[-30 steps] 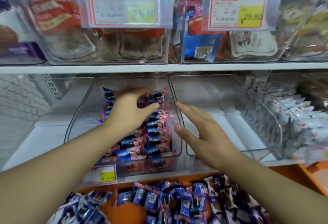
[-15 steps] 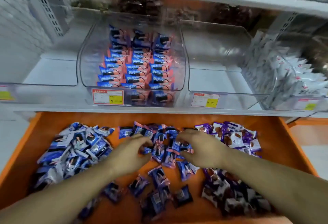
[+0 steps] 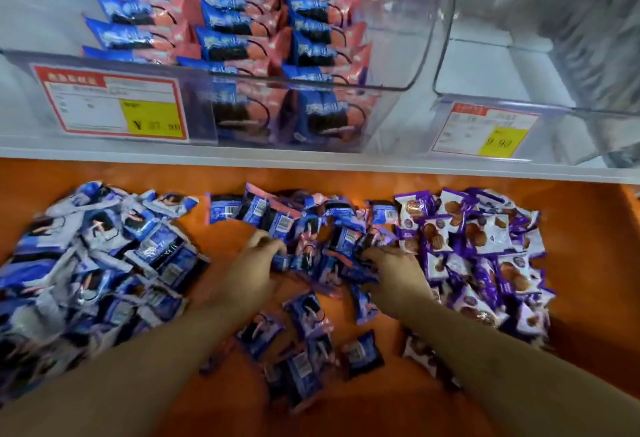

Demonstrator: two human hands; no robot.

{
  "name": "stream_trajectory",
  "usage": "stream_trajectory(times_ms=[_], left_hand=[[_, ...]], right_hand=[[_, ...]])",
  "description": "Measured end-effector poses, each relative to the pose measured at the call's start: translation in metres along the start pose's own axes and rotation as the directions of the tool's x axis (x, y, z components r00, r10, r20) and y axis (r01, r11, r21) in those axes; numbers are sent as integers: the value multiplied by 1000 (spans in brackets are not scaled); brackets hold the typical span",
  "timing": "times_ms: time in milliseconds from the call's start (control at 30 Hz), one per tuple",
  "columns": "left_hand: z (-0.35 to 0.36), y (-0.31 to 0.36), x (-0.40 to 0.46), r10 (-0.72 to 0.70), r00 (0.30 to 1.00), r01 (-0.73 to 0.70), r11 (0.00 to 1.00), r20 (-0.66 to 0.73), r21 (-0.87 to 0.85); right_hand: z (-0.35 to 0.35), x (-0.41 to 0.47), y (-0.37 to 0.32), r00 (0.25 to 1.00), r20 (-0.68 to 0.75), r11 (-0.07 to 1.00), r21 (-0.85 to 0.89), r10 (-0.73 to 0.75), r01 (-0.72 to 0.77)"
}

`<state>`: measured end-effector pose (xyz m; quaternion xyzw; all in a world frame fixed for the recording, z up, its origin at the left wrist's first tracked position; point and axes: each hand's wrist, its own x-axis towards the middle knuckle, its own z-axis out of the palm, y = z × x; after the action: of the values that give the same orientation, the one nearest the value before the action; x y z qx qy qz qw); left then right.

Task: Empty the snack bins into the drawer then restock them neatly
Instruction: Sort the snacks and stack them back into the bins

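Both hands reached down into the orange drawer (image 3: pixel 585 229). Left hand (image 3: pixel 251 272) had its fingers curled around blue-and-pink snack packets (image 3: pixel 313 239) in the middle pile, and right hand (image 3: pixel 393 277) was curled over packets on the same pile's right side; motion blur hid exactly how many each one held. These packets lay loose and jumbled across the drawer's centre. To their left sat a heap of blue-and-white packets (image 3: pixel 93 263), and to their right, touching the middle pile, a heap of purple biscuit packets (image 3: pixel 485 249). Above the drawer, on a white shelf (image 3: pixel 311 159), stood a clear bin (image 3: pixel 429 21) holding neat rows of the blue-and-pink packets, with a red-and-yellow price label (image 3: pixel 114 107) on its front. Beside it on the right stood another clear bin (image 3: pixel 519 104) with its own label (image 3: pixel 485 130).
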<state>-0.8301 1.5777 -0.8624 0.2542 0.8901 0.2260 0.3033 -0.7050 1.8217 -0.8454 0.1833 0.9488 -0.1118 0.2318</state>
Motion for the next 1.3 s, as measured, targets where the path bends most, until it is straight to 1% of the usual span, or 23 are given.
stream_trajectory(times_ms=[67, 167, 333, 400, 467, 567, 633, 700, 733, 833, 900, 933, 967, 1000, 1033, 1067, 1100, 1167, 1233, 1300], left_hand=[[-1, -1, -4, -20, 1000, 20, 1000, -7, -8], [-7, -4, -15, -14, 1000, 14, 998, 12, -60], [-43, -1, -36, -3, 998, 3, 1000, 67, 0], [-69, 8, -48, 5, 998, -5, 1000, 60, -9], [-101, 24, -63, -27, 997, 31, 998, 72, -55], [-147, 51, -86, -72, 994, 91, 967, 85, -236], [-176, 73, -107, -85, 994, 107, 896, 71, -430], [-200, 94, -132, -89, 996, 88, 756, 32, -649], [-211, 104, -144, -83, 996, 70, 687, 18, -723], [-238, 127, -174, -49, 999, 19, 535, -9, -845], [-252, 137, -189, -2, 1000, -3, 420, -5, -907], [-256, 141, -195, 31, 999, -20, 395, -9, -919], [-260, 146, -201, 55, 998, -40, 414, -18, -910], [-262, 148, -204, 60, 997, -64, 460, -42, -886], [-263, 152, -206, 43, 996, -84, 506, -72, -858], [-263, 151, -204, 16, 994, -98, 544, -107, -833], [-265, 150, -202, -23, 991, -96, 568, -133, -817], [-271, 146, -197, -49, 985, -104, 606, -167, -789], [-277, 141, -191, -44, 976, -134, 640, -211, -756], [-282, 139, -187, -6, 966, -186, 677, -258, -712]], right_hand=[[-5, -1, -2, 1000, 6, 1000, 14, 2, -3], [-25, -5, -5, 996, 88, 997, 70, 27, -33], [-71, -14, -16, 971, 222, 991, 111, -92, 69], [-93, -22, -30, 969, 212, 978, 189, -124, 84], [-120, -35, -47, 974, 139, 958, 252, -178, 139], [-165, -63, -74, 966, 40, 914, 336, -254, 226], [-194, -86, -88, 961, -36, 871, 416, -272, 262], [-219, -110, -99, 949, -150, 816, 485, -276, 314], [-229, -122, -103, 938, -222, 799, 494, -266, 343], [-253, -158, -119, 869, -424, 786, 434, -254, 441], [-261, -174, -130, 792, -547, 786, 348, -272, 511], [-264, -178, -136, 740, -603, 775, 301, -297, 556], [-265, -181, -141, 688, -643, 754, 255, -335, 605], [-267, -181, -146, 648, -664, 737, 212, -373, 642], [-267, -181, -151, 621, -670, 722, 180, -408, 668], [-269, -180, -154, 609, -665, 711, 164, -432, 684], [-271, -180, -157, 608, -660, 702, 167, -442, 692], [-276, -178, -158, 628, -652, 687, 219, -425, 693], [-281, -176, -158, 665, -643, 676, 297, -381, 675], [-284, -169, -159, 717, -628, 653, 411, -302, 636]])
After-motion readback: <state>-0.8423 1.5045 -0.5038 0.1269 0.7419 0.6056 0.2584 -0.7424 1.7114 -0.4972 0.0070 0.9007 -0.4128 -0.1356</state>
